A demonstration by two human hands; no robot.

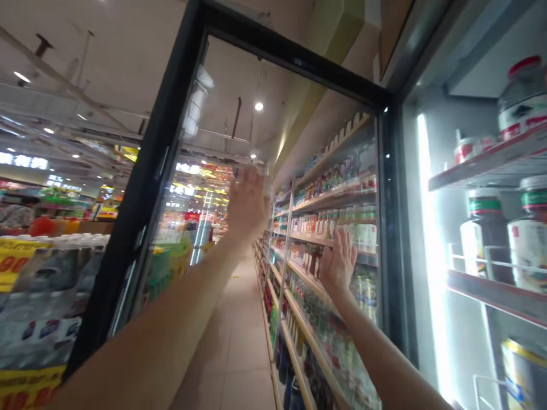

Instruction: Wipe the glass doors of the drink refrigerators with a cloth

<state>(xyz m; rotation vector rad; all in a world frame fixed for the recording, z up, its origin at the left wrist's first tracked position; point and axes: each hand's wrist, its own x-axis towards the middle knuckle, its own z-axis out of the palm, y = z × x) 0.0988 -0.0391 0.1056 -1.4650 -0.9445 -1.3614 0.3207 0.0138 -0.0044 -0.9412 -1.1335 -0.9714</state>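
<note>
A black-framed glass fridge door [141, 188] stands swung open in front of me. My left hand [247, 205] is raised against the inner side of the glass, fingers blurred, apparently flat on the pane. My right hand [338, 263] lies open on the glass near the hinge side, fingers stretched upward. Neither hand holds anything. Through the glass I see a shop aisle [239, 336] and long shelves of bottles [325, 228].
The lit fridge interior [431, 256] is on the right, with shelves [487, 165] carrying large bottles [523, 102] and cans. Stacked bottled-water packs with yellow price signs [17, 259] stand at the left. The tiled aisle runs straight ahead.
</note>
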